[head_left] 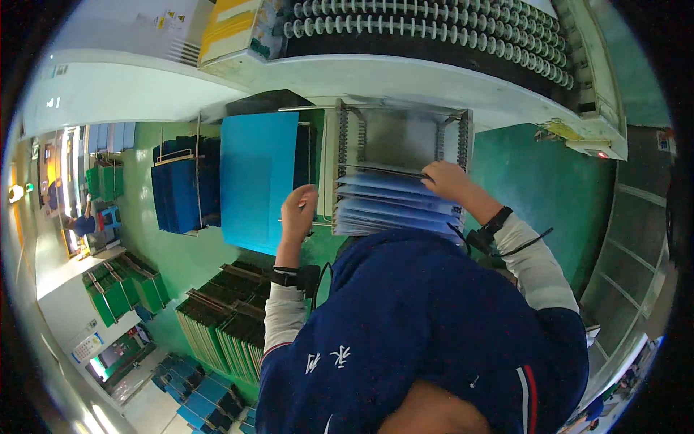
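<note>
A metal rack (466, 137) with toothed side rails stands in front of me. Several thin bluish-grey panels (394, 206) are slotted in its nearer part, one behind another. My right hand (447, 181) is at the rack's right side, its curled fingers on the top right corner of the farthest panel (383, 173). Left of the rack, my left hand (298, 210) is raised with its fingers bent closed. It overlaps the right edge of a large bright blue board (256, 173). Whether anything small is inside its fingers is hidden.
Beyond the rack runs a machine with rows of white rollers (434, 29) behind a pale ledge (405, 76). Dark blue boards (177, 192) stand in a rack at left. Green-edged boards (224, 322) are racked nearer me. A railing (625, 246) stands at the far right.
</note>
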The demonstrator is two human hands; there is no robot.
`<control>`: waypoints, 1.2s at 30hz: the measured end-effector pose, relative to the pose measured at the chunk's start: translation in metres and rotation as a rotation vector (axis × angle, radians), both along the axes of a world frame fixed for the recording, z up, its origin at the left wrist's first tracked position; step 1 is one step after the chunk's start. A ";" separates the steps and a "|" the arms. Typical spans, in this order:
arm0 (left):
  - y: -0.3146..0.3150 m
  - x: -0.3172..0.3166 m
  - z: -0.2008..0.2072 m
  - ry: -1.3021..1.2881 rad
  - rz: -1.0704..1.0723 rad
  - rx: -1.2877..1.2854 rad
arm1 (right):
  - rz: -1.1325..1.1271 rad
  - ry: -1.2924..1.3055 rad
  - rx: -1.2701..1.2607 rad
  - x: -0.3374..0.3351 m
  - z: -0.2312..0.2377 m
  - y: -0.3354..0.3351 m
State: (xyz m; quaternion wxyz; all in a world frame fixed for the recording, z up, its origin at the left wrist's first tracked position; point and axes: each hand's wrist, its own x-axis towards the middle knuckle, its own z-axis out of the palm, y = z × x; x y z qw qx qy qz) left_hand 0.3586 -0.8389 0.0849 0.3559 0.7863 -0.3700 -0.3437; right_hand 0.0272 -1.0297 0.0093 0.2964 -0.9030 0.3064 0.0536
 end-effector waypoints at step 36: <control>-0.155 -0.009 0.091 0.476 0.018 -0.209 | -1.290 -0.977 0.459 -0.108 0.191 -0.171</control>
